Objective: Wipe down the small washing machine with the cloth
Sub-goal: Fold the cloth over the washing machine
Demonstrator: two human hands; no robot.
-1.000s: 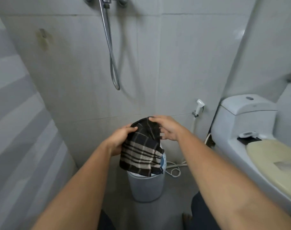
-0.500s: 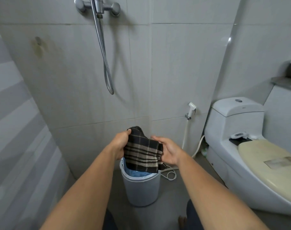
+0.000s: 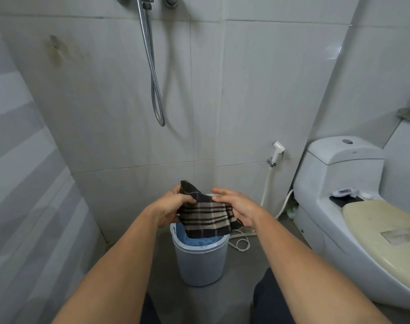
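Note:
A dark cloth (image 3: 205,217) with beige stripes hangs folded between both my hands, just above the small washing machine (image 3: 200,263). The machine is a grey-white bucket-shaped tub on the bathroom floor with a blue inside showing at its rim. My left hand (image 3: 170,209) grips the cloth's upper left corner. My right hand (image 3: 238,208) holds the cloth's right edge from below, its fingers stretched over the top. The cloth covers the back part of the machine's opening.
A white toilet (image 3: 346,206) with a beige lid stands at the right. A bidet sprayer (image 3: 277,150) and its hose hang on the tiled back wall. A shower hose (image 3: 156,94) loops down above. A white cord (image 3: 241,243) lies on the floor behind the machine.
Both hands have lowered the cloth towards the machine's opening and folded it shorter. My right hand shifted from the cloth's top to its right edge.

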